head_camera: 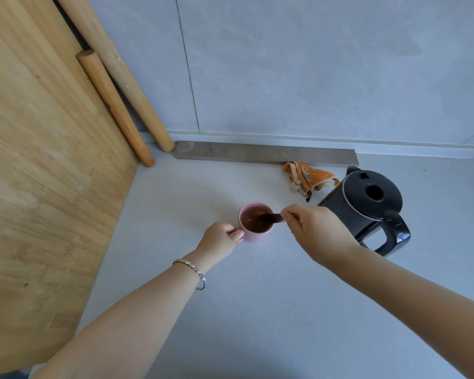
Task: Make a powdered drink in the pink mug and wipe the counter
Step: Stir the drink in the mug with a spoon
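Pink mug stands upright on the pale desk, near frame centre. Contents: dark brown liquid, filling most of the cup.

Left hand at the mug's 8 o'clock side, fingers closed around the handle; a metal bracelet sits on that wrist.

Right hand at the mug's 3 o'clock, thumb and fingertips pinched on the end of a dark stirring utensil. The utensil slants down across the rim with its lower end in the liquid. Blurred; cannot tell whether it is a spoon or a stick.

Black electric kettle at the mug's 3 o'clock beyond the right hand, lid shut, handle pointing toward 5 o'clock. Apart from the mug.

Orange-and-white cloth, crumpled, at the mug's 1 o'clock, just beside the kettle's far side, lying on the desk in front of a grey strip that runs along the wall base.

Large wooden board leans upright at 9 to 11 o'clock. Two wooden rolling pins lean beside it, lower ends resting on the desk.
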### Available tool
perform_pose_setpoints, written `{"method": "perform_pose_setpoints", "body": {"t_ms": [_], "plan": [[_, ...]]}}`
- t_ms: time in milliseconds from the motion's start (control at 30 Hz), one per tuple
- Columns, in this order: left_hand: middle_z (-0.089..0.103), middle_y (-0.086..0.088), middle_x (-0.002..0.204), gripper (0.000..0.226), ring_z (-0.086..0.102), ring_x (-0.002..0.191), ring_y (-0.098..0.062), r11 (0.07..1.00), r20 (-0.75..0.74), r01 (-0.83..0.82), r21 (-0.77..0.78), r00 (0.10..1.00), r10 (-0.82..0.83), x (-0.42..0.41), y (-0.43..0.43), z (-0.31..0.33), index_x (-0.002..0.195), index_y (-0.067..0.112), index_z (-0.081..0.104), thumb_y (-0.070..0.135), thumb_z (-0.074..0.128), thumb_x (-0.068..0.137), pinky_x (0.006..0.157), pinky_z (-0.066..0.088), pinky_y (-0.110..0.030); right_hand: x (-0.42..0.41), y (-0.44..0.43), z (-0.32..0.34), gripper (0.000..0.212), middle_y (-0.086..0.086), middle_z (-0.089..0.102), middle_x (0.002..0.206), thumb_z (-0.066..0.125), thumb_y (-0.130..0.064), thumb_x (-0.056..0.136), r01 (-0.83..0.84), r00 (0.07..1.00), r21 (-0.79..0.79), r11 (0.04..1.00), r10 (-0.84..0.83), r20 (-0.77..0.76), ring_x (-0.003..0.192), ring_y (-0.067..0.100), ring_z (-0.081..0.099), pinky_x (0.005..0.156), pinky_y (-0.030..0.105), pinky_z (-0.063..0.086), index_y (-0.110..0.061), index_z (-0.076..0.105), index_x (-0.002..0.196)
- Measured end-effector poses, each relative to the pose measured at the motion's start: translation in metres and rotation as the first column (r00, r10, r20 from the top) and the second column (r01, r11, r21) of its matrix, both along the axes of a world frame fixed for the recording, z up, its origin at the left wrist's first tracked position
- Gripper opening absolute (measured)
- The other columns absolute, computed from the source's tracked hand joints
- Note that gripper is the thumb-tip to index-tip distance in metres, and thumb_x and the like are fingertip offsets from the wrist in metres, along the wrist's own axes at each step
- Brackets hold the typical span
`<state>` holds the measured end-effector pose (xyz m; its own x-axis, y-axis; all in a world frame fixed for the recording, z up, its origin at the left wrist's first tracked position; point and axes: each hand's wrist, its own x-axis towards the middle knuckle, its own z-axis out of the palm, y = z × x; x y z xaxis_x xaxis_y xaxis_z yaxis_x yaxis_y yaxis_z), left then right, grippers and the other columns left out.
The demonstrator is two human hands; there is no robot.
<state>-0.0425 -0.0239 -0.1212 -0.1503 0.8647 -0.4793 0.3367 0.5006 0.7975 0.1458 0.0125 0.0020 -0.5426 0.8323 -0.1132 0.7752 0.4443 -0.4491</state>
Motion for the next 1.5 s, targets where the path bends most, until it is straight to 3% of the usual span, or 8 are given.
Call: {"method": "perform_pose_setpoints", "body": {"t_ms": [167,400,633,833,967,1233,1367,1500], "plan": [[0.072,-0.023,0.094,0.032,0.049,0.056,-0.010,0.999,-0.056,0.027,0.024,0.998,-0.026,-0.005,0.002,0.002,0.060,0.011,0.058,0.016,0.050,0.090,0.066,0.038,-0.027,-0.020,0.016,-0.002,0.032,0.007,0.068,0.089,0.037,-0.025,0.098,-0.034,0.995,-0.033,0.999,0.036,0.089,0.074,0.020,0.060,0.066,0.026,0.050,-0.010,0.064,0.105],[0.074,-0.013,0.086,0.034,0.054,0.057,-0.003,0.997,-0.157,0.073,0.029,0.985,-0.067,-0.022,0.009,0.004,0.055,0.018,0.054,0.013,0.050,0.089,0.064,0.043,-0.025,-0.046,0.031,-0.019,0.030,0.012,0.069,0.099,0.041,-0.025,0.097,-0.048,0.999,-0.148,0.988,0.047,-0.009,0.073,0.016,0.057,0.068,0.024,0.046,-0.010,0.063,0.110],[0.063,-0.005,0.070,0.037,0.052,0.051,-0.004,0.999,-0.107,0.027,0.034,0.994,-0.023,-0.035,0.017,0.007,0.055,0.017,0.053,0.011,0.050,0.091,0.055,0.044,-0.021,-0.049,0.056,-0.015,0.032,0.009,0.065,0.110,0.038,-0.025,0.098,-0.193,0.961,-0.128,0.973,0.214,0.177,0.096,0.022,0.060,0.090,0.036,0.051,-0.015,0.061,0.117],[0.058,0.003,0.061,0.032,0.051,0.053,0.000,0.999,-0.046,-0.003,0.037,0.999,0.004,-0.031,0.013,0.004,0.061,0.011,0.056,0.011,0.049,0.092,0.042,0.037,-0.005,-0.064,0.053,-0.015,0.034,0.010,0.068,0.093,0.039,-0.030,0.097,-0.178,0.974,-0.124,0.976,0.193,0.118,0.071,0.018,0.059,0.065,0.028,0.049,-0.010,0.066,0.105],[0.056,0.005,0.058,0.038,0.050,0.051,0.001,0.999,-0.052,-0.002,0.038,0.999,0.004,-0.028,0.011,0.006,0.055,0.017,0.053,0.012,0.048,0.092,0.043,0.035,-0.006,-0.065,0.053,-0.016,0.032,0.011,0.067,0.102,0.038,-0.027,0.098,-0.198,0.966,-0.115,0.974,0.213,0.147,0.081,0.019,0.059,0.079,0.033,0.053,-0.011,0.063,0.112],[0.065,-0.029,0.080,0.040,0.044,0.046,-0.003,1.000,-0.103,0.012,0.019,0.995,-0.010,-0.019,0.007,0.011,0.049,0.017,0.045,0.013,0.047,0.089,0.049,0.032,-0.021,-0.073,0.044,-0.015,0.033,0.010,0.067,0.104,0.036,-0.024,0.098,-0.231,0.946,-0.044,0.972,0.235,0.225,0.093,0.025,0.060,0.071,0.029,0.047,-0.010,0.063,0.111],[0.064,-0.017,0.071,0.038,0.043,0.049,-0.009,1.000,-0.091,0.029,0.008,0.995,-0.028,-0.018,0.006,0.010,0.051,0.017,0.045,0.014,0.047,0.089,0.055,0.035,-0.024,-0.066,0.050,-0.015,0.029,0.009,0.065,0.110,0.040,-0.022,0.097,-0.217,0.940,-0.019,0.976,0.214,0.267,0.097,0.026,0.060,0.080,0.032,0.053,-0.013,0.059,0.117],[0.061,-0.008,0.070,0.037,0.044,0.050,-0.009,0.999,-0.094,0.036,0.002,0.995,-0.035,-0.018,0.008,0.010,0.052,0.016,0.046,0.014,0.047,0.089,0.058,0.035,-0.026,-0.064,0.047,-0.020,0.032,0.008,0.064,0.090,0.036,-0.025,0.097,-0.227,0.915,0.013,0.974,0.209,0.344,0.079,0.023,0.061,0.062,0.029,0.047,-0.010,0.063,0.104]]}}
